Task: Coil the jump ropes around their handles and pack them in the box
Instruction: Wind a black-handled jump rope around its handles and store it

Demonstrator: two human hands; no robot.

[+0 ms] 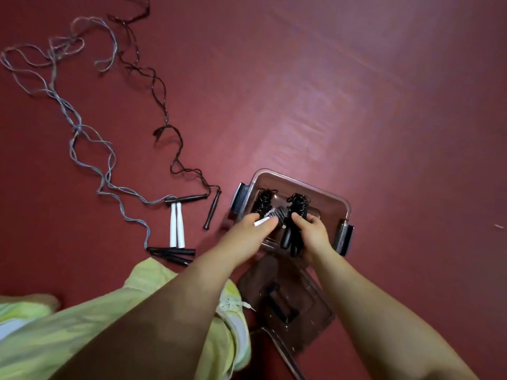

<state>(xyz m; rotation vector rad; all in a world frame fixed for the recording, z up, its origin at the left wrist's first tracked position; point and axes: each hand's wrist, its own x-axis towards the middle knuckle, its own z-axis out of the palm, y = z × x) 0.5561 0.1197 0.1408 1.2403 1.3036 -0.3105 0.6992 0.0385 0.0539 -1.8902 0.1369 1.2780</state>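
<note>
Head view: right hand (312, 231) grips near-upright coiled rope (295, 215).

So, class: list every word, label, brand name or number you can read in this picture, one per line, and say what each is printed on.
None: no readable text shows anywhere.
Clear plastic box: no label to be seen.
Lid lying on the floor: only pale specks, not letters.
White handles and black handles: plain, or any print is too small to read.
</note>
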